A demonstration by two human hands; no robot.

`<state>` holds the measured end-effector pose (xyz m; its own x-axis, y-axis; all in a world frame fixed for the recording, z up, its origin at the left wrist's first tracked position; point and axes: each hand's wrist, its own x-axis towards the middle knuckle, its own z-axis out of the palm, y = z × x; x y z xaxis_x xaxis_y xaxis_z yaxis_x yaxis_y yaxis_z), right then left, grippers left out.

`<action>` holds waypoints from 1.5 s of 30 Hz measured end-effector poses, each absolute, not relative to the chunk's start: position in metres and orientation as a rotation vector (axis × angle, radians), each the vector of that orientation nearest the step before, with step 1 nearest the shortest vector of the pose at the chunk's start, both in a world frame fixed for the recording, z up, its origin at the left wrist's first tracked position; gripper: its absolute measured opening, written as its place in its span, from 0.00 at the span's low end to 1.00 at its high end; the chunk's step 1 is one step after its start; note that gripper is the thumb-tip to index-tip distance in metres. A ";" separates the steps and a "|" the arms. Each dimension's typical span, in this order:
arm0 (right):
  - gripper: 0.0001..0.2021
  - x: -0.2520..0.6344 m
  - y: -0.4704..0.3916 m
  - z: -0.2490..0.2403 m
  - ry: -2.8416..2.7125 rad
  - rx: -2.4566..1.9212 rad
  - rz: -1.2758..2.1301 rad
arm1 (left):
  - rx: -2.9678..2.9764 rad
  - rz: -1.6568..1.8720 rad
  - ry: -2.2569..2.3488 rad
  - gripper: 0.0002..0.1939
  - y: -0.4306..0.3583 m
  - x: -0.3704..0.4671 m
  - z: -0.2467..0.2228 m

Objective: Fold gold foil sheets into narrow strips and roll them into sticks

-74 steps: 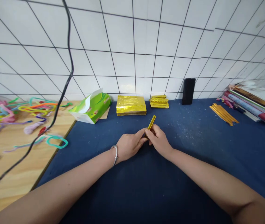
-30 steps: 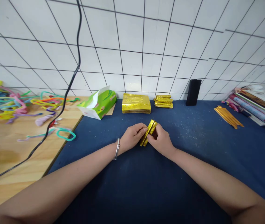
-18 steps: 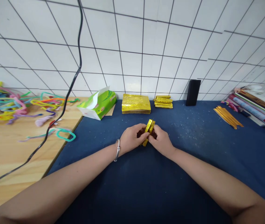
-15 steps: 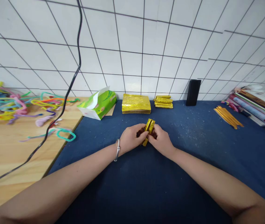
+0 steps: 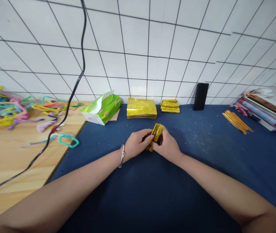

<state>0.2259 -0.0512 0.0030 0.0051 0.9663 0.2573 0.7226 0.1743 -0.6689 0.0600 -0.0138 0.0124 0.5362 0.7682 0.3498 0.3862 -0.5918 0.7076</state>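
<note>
Between both hands, above the dark blue tabletop, is a folded piece of gold foil paper (image 5: 157, 131), tilted, with raised lengthwise folds. My left hand (image 5: 139, 141) grips its left side, thumb laid across the front. On the right side, my right hand (image 5: 167, 145) pinches it with the thumb low and the fingers behind. The fingertips behind the paper are partly hidden. Beyond the hands lie a stack of flat gold foil sheets (image 5: 141, 108) and, to its right, a small pile of folded gold strips (image 5: 170, 106).
A green tissue pack (image 5: 107, 108) sits left of the stack. Colourful fuzzy stems (image 5: 18, 106) cover part of a wooden board (image 5: 11, 158), and a black cable (image 5: 76, 84) hangs across. Rightward are a black phone (image 5: 201, 96), orange-gold strips (image 5: 237, 121) and piled books (image 5: 264, 111).
The folded foil paper has turned slightly, its folds showing wider apart. My right thumb has shifted a little lower and left along it. Everything else stays in place.
</note>
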 end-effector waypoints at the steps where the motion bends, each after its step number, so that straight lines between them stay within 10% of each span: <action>1: 0.32 0.226 -0.051 0.003 -1.779 -1.607 0.453 | 2.213 0.897 0.930 0.14 -0.014 0.060 0.013; 15: 0.12 0.228 -0.052 0.010 -1.873 -1.539 0.464 | 2.253 0.866 0.899 0.14 -0.015 0.060 0.013; 45: 0.21 0.229 -0.055 0.008 -1.789 -1.399 0.524 | 2.321 0.811 0.994 0.14 -0.012 0.059 0.011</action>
<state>0.2286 -0.0550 0.0084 -0.0802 0.9412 0.3283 0.6149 0.3059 -0.7268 0.0593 -0.0115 0.0108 0.5595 0.7612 0.3281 0.4737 -0.6184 0.6271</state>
